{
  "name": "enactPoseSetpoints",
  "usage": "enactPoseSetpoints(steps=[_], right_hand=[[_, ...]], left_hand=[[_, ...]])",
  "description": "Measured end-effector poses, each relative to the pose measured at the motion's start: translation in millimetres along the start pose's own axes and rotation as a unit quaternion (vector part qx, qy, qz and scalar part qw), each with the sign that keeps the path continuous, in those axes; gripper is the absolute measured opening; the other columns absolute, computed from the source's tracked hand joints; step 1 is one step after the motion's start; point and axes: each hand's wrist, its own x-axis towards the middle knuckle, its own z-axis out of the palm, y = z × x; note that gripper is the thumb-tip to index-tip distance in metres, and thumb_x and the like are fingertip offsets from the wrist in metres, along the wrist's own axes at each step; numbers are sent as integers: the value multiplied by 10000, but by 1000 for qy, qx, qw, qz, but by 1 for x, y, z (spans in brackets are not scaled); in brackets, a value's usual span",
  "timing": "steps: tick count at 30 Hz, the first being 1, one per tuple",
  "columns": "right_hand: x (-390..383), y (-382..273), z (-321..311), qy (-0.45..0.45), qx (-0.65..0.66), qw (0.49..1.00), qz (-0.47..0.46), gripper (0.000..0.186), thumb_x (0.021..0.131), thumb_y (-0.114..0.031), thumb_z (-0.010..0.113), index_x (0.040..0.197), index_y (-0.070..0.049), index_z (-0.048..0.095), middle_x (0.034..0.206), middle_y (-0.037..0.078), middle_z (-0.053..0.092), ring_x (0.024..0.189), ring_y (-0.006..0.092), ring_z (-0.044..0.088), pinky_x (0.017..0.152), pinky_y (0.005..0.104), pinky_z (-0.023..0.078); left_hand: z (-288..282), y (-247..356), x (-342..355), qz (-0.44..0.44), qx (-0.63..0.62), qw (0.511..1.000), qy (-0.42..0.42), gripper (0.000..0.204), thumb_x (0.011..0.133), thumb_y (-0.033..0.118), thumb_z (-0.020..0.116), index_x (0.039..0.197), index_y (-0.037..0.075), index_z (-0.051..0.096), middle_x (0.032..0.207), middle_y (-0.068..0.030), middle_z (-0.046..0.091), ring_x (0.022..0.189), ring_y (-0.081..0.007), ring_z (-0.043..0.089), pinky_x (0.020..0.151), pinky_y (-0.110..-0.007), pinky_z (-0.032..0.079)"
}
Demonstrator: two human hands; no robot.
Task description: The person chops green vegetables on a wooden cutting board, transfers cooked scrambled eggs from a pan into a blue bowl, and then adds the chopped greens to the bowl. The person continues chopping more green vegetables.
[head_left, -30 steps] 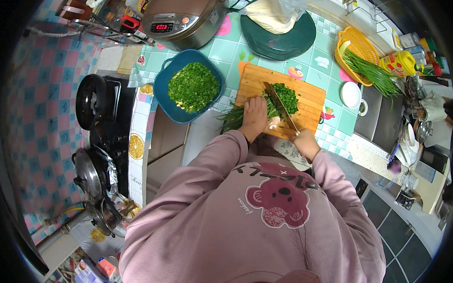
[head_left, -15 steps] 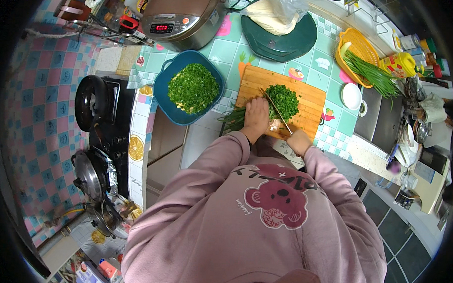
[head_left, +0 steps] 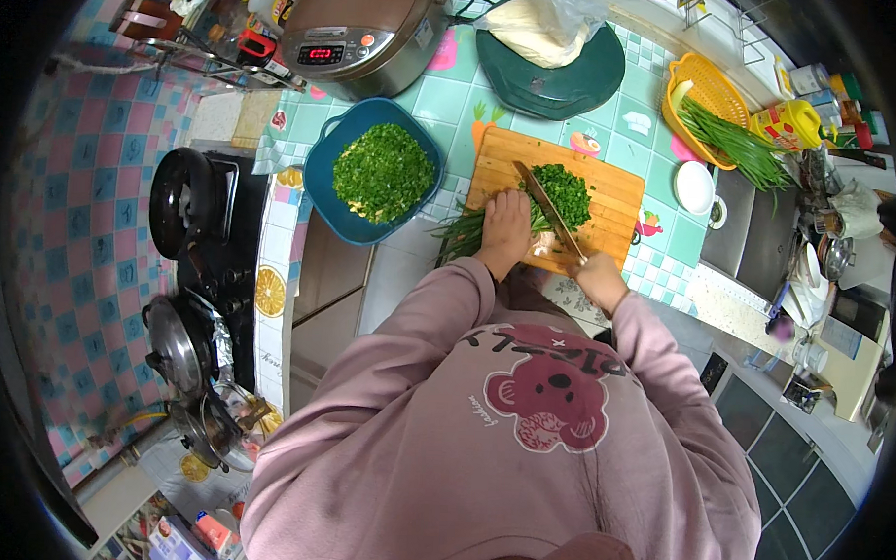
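On the wooden cutting board [head_left: 614,182], my left hand [head_left: 506,226] presses down on a bunch of long green chives [head_left: 459,233], fingers closed over it. The uncut ends stick out past the board's left side. My right hand [head_left: 600,281] grips the handle of a kitchen knife [head_left: 551,209], whose blade slants across the board just right of my left fingers. Against the blade's far side lies a heap of chopped chives [head_left: 567,193]. To the left, a blue square basin [head_left: 314,182] holds chopped greens with yellowish bits among them.
Behind the board sits a dark green tray [head_left: 533,95] with pale dough [head_left: 540,36] under plastic. A rice cooker [head_left: 363,40] stands back left. At right are a yellow basket [head_left: 706,87] with whole chives, a white bowl [head_left: 694,188] and the sink [head_left: 761,232]. A stove with pans [head_left: 181,204] is far left.
The knife blade has tilted, so more of its flat side shows. My right hand has shifted slightly right; my left hand stays on the chives.
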Motion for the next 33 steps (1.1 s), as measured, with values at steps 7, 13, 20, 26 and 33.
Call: enactPoseSetpoints(steps=[7,13,20,26,33], right_hand=[[-16,16,2,-11,-67,997,40,406,835,-312,635,758,85,658,653,271,626,594,386,655,604,435,532],[-1,22,5,-73,-16,992,98,405,841,-290,621,724,98,620,556,233,583,433,324,614,448,437,492],[-26,9,-2,13,-76,997,23,379,817,-311,660,777,65,657,759,285,640,769,432,645,705,457,523],[-26,2,-7,-37,-73,994,68,394,828,-306,637,763,83,653,669,272,623,645,402,649,630,446,525],[7,14,7,-100,-72,989,81,421,855,-307,579,731,88,657,552,230,590,475,336,624,517,427,518]], left_hand=[[4,0,1,-12,1,1000,-8,554,703,277,758,1133,14,528,1055,-111,496,1029,-277,465,899,-388,361],[12,-3,2,-8,-15,1000,8,374,781,183,629,1103,10,551,1022,-110,499,994,-277,470,891,-389,363],[16,-5,1,-1,-15,1000,21,528,699,269,772,1083,8,519,1031,-127,475,1017,-300,454,888,-406,360],[11,-4,1,3,-19,1000,10,550,696,287,780,1083,3,513,1036,-134,467,1026,-304,447,892,-415,350],[3,-2,2,3,-13,1000,-16,630,691,341,784,1135,-9,507,1066,-136,474,1036,-303,441,903,-419,344]])
